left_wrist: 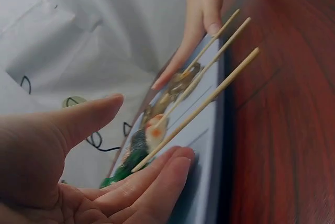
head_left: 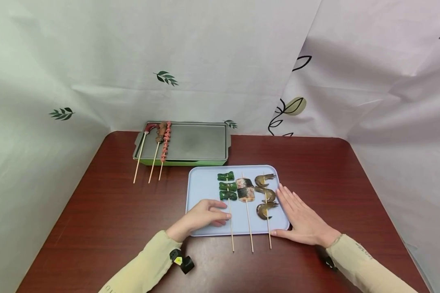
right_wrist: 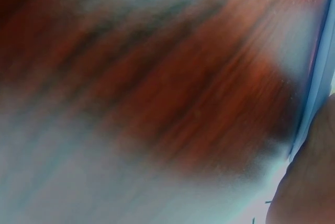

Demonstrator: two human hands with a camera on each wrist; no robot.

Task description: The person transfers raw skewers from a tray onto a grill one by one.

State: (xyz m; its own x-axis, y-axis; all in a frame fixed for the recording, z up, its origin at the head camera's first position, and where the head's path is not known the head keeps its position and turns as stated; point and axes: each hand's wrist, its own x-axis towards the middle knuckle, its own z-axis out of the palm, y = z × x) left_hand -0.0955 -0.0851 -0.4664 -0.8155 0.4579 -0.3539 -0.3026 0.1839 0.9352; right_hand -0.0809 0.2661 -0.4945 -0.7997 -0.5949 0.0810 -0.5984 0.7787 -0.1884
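A person's left hand [head_left: 201, 215], thumb and fingers parted, pinching nothing, is hovering beside the green skewer [head_left: 227, 195], which is lying on the pale blue tray [head_left: 201, 183], its stick [head_left: 231, 228] jutting past the near rim, while the right hand [head_left: 304, 219], fingers straight, is resting against the tray's right side; the skewer is looking light and stiff, its bare stick probably offering the surest hold

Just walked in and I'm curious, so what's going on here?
A person's left hand is open over a blue tray, beside a green skewer but not gripping it. The right hand rests against the tray's right edge. Two other skewers lie on the tray, and three more skewers at the left end of the grill pan.
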